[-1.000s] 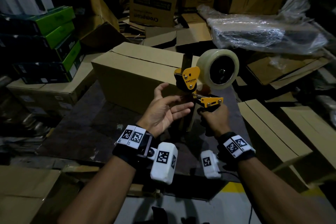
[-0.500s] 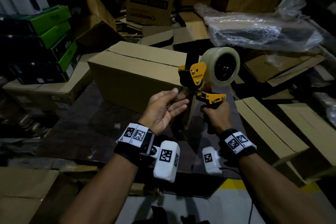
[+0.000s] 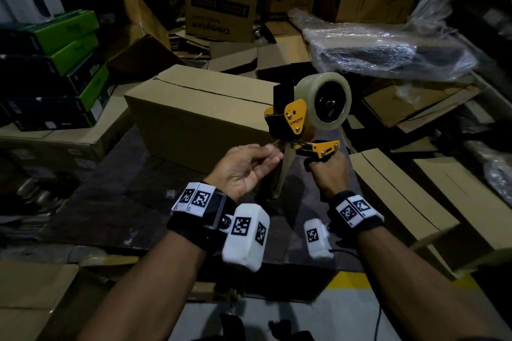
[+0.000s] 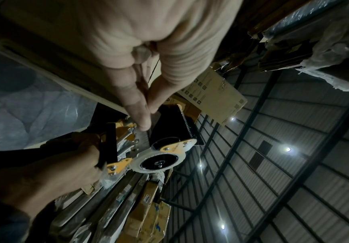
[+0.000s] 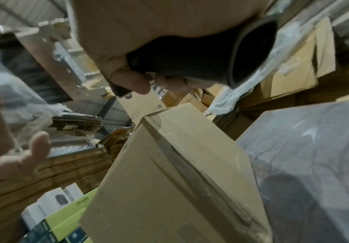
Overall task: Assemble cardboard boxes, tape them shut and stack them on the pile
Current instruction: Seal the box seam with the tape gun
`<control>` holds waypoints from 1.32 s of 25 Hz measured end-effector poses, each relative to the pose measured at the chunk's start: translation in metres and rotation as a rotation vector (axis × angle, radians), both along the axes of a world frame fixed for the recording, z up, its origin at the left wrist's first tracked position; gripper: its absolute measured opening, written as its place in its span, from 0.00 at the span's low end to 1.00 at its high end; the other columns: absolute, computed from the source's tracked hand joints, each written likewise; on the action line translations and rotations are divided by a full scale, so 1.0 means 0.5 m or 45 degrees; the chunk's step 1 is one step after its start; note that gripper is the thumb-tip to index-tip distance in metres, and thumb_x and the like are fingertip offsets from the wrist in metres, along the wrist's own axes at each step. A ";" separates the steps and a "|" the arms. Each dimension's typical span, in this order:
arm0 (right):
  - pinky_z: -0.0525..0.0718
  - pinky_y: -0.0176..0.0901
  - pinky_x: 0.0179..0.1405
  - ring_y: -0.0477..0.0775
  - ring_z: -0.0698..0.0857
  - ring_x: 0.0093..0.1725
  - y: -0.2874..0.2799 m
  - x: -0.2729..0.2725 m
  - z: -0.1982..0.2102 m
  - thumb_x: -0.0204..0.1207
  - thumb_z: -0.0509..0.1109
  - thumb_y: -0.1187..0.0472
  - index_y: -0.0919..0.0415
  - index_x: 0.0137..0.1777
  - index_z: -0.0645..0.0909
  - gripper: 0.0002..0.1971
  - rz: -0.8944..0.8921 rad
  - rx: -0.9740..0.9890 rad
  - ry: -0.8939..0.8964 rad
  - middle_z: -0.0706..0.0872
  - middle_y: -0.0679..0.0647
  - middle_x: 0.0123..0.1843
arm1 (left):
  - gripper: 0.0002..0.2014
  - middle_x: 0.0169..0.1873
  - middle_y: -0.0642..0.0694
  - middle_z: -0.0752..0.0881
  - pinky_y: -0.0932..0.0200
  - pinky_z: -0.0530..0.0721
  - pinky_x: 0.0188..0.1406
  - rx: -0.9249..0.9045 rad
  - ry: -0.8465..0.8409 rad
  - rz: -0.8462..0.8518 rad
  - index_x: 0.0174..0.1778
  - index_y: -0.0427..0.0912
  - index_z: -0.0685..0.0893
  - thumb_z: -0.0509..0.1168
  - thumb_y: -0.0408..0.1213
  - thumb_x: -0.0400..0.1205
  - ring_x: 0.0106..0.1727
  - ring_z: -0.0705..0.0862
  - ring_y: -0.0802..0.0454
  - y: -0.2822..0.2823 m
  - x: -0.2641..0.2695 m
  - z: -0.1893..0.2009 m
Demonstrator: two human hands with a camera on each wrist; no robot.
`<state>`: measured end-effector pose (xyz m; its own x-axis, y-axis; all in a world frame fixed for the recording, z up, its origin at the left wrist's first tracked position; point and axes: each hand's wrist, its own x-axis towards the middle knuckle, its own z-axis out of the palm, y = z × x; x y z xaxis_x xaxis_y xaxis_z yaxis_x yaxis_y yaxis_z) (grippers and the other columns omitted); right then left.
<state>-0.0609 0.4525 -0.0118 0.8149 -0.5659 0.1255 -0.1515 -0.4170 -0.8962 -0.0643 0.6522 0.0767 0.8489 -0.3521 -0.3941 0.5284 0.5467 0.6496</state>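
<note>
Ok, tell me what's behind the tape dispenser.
Behind the tape dispenser, gripped by the right hand, stands the closed cardboard box. The dispenser covers the box's right end.

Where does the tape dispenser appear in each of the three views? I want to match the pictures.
Head: tape dispenser just right of centre, its handle held by the right hand.
Left wrist: tape dispenser at centre, roll facing the camera, the left hand reaching to it.
Right wrist: only its black handle shows, top centre, held by the hand.
Shared landmark: the cardboard box, behind the dispenser in the head view and lower centre in the right wrist view.
</note>
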 end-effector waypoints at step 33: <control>0.83 0.45 0.28 0.52 0.86 0.26 -0.153 0.123 0.018 0.65 0.78 0.61 0.65 0.40 0.87 0.08 0.003 0.120 -0.049 0.87 0.58 0.29 | 0.09 0.34 0.45 0.80 0.62 0.85 0.22 0.868 -0.087 -0.034 0.42 0.43 0.77 0.57 0.31 0.87 0.36 0.82 0.50 0.209 0.089 -0.081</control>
<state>0.0004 0.3758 -0.0030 0.8117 -0.5750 0.1030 -0.1153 -0.3305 -0.9367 -0.0198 0.7567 0.0363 0.8743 -0.0654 -0.4810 0.4815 -0.0089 0.8764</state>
